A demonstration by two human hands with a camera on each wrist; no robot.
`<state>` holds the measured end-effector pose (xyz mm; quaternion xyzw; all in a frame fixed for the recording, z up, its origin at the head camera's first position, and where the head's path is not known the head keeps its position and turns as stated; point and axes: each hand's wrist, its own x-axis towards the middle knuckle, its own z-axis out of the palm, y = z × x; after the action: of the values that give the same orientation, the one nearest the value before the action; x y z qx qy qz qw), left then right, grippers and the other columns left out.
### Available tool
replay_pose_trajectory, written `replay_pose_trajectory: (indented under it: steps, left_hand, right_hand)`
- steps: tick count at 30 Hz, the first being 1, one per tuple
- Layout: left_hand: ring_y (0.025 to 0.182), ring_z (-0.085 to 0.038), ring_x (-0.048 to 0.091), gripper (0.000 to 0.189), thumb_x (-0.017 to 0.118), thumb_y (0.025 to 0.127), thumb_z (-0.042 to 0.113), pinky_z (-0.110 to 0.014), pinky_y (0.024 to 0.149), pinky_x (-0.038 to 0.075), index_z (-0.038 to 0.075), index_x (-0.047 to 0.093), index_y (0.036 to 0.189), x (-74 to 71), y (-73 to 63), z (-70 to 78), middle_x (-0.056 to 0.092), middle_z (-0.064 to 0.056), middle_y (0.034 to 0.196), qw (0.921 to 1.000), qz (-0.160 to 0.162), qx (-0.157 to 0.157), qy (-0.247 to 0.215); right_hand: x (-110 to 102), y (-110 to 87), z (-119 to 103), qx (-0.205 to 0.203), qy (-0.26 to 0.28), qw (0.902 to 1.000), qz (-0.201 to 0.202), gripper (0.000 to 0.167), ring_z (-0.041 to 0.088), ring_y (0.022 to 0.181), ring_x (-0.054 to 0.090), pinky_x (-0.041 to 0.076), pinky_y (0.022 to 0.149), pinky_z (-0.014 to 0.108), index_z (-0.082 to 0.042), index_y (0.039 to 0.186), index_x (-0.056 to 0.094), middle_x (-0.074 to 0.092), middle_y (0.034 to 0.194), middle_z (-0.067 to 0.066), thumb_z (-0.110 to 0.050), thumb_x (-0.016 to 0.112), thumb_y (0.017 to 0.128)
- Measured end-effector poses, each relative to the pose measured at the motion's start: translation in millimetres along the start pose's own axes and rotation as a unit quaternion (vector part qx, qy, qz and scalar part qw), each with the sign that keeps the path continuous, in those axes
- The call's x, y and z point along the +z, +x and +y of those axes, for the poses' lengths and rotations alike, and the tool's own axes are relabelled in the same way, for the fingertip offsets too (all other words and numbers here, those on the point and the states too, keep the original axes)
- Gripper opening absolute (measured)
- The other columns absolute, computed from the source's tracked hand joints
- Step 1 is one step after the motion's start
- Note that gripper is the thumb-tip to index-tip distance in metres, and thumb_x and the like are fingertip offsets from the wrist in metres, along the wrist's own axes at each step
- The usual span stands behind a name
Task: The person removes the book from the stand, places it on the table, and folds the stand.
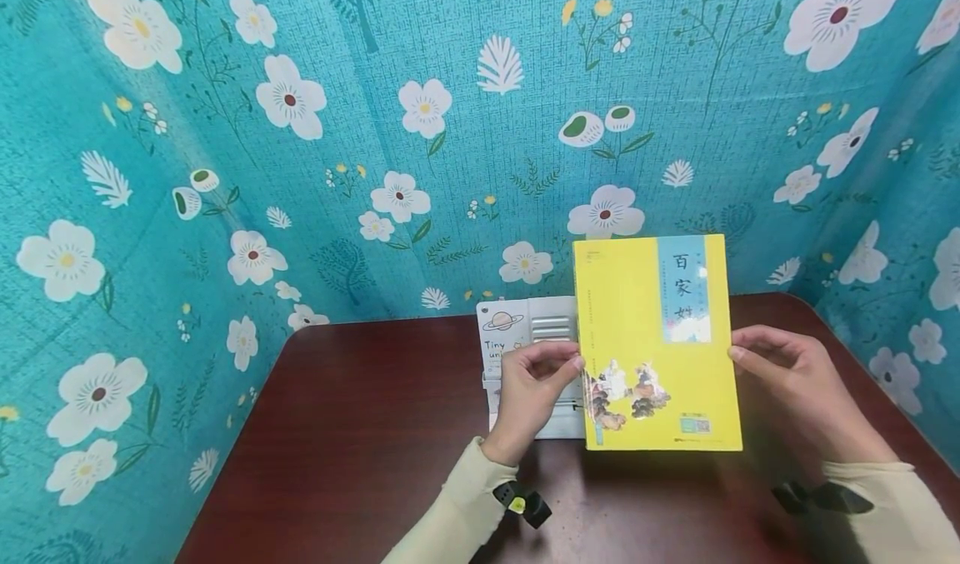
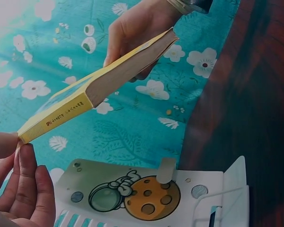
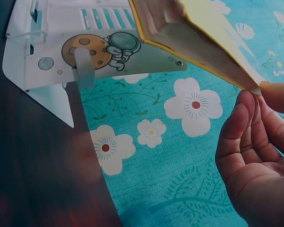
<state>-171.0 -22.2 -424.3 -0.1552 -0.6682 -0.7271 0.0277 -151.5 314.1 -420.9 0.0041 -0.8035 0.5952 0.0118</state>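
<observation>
A yellow paperback book (image 1: pixel 637 314) with a blue title strip is held upright above the table, its front cover toward the head camera. My left hand (image 1: pixel 534 389) pinches its left edge between thumb and fingers. On the opposite edge, my right hand (image 1: pixel 798 381) pinches the cover side the same way. The left wrist view shows the book's spine (image 2: pixel 57 118) and page block edge-on. Behind the book stands a white metal book stand (image 1: pixel 506 339) printed with a planet and lettering; the book covers its right part. An astronaut and orange moon (image 2: pixel 151 197) decorate the stand.
The dark red-brown table (image 1: pixel 360 431) extends to the left and in front of the stand. A teal curtain (image 1: pixel 450 147) with white flowers hangs behind the table and along both sides. Black straps (image 1: pixel 522 504) circle the wrists.
</observation>
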Motion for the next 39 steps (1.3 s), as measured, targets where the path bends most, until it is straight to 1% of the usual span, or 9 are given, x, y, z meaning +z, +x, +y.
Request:
replay_pose_trajectory:
  steps: [4,12,18,21,26,29,32,36,39]
  left_hand:
    - [0.085,-0.001,0.073,0.021,0.079,0.091,0.008,-0.02,0.084,0.061,0.002,0.079,0.112,5.3,-0.3,-3.1,0.078,-0.022,0.11,1.0,0.003,-0.008,-0.004]
    - [0.083,0.0,0.073,0.02,0.078,0.091,0.007,-0.019,0.079,0.061,0.001,0.078,0.11,17.1,-3.4,-12.4,0.079,-0.022,0.108,1.0,0.007,-0.001,-0.003]
    - [0.08,0.002,0.072,0.019,0.079,0.089,0.005,-0.018,0.078,0.06,0.0,0.079,0.108,28.2,-5.8,-18.5,0.079,-0.024,0.105,0.9998,0.015,-0.01,-0.006]
    - [0.08,0.002,0.072,0.019,0.079,0.09,0.005,-0.017,0.077,0.06,0.0,0.078,0.108,31.1,-5.3,-20.6,0.078,-0.025,0.105,0.9998,0.015,-0.012,-0.009]
    - [0.079,0.001,0.072,0.019,0.079,0.089,0.005,-0.018,0.077,0.06,-0.002,0.078,0.107,35.8,-3.2,-23.9,0.078,-0.027,0.104,0.9996,0.018,-0.011,-0.019]
    - [0.079,0.001,0.072,0.019,0.079,0.089,0.005,-0.019,0.077,0.061,-0.002,0.078,0.107,39.7,-2.8,-25.6,0.078,-0.026,0.103,0.9994,0.022,-0.013,-0.024]
    - [0.08,0.001,0.072,0.02,0.079,0.088,0.005,-0.021,0.078,0.062,-0.001,0.078,0.107,42.8,-2.9,-26.3,0.079,-0.023,0.104,0.9994,0.023,-0.014,-0.022]
    - [0.081,0.001,0.073,0.019,0.079,0.089,0.006,-0.021,0.079,0.062,0.001,0.079,0.107,46.3,-2.7,-27.0,0.08,-0.02,0.105,0.9994,0.024,-0.017,-0.019]
    - [0.081,0.001,0.072,0.018,0.079,0.089,0.007,-0.02,0.078,0.061,0.001,0.079,0.107,49.1,-2.4,-28.0,0.08,-0.02,0.105,0.9994,0.023,-0.02,-0.02]
  right_hand:
    - [-4,-0.9,4,0.0,-0.027,0.9996,0.006,0.033,0.008,0.092,0.078,0.06,0.078,0.022,-0.011,0.133,0.068,0.076,0.11,-0.027,-0.026,0.066,0.103]
    - [-12,-3.9,13,0.008,-0.047,0.9988,0.013,0.035,0.008,0.091,0.078,0.059,0.077,0.022,-0.01,0.133,0.067,0.076,0.108,-0.028,-0.028,0.065,0.103]
    - [-18,-5.5,18,0.028,0.009,0.9996,0.004,0.028,0.015,0.087,0.079,0.062,0.075,0.027,-0.014,0.129,0.069,0.079,0.107,-0.021,-0.025,0.065,0.103]
    - [-20,-6.5,19,0.041,0.012,0.9991,0.004,0.026,0.015,0.087,0.079,0.064,0.074,0.029,-0.018,0.128,0.069,0.078,0.106,-0.023,-0.026,0.065,0.104]
    - [-24,-7.2,22,0.057,0.029,0.9979,0.008,0.028,0.015,0.089,0.079,0.064,0.074,0.03,-0.02,0.13,0.068,0.078,0.108,-0.024,-0.028,0.066,0.103]
    - [-26,-7.5,24,0.052,0.029,0.9982,0.014,0.028,0.015,0.087,0.078,0.063,0.073,0.029,-0.02,0.13,0.069,0.078,0.107,-0.023,-0.026,0.066,0.103]
    - [-30,-7.4,26,0.046,0.069,0.9965,0.006,0.023,0.018,0.084,0.078,0.063,0.07,0.03,-0.017,0.125,0.071,0.08,0.104,-0.016,-0.02,0.066,0.103]
    - [-34,-7.4,29,0.052,0.11,0.9926,-0.005,0.019,0.019,0.082,0.078,0.062,0.068,0.029,-0.017,0.121,0.073,0.081,0.102,-0.012,-0.017,0.065,0.103]
    - [-37,-7.7,32,0.05,0.096,0.9941,-0.003,0.019,0.017,0.082,0.077,0.061,0.069,0.028,-0.019,0.121,0.073,0.081,0.102,-0.014,-0.017,0.065,0.103]
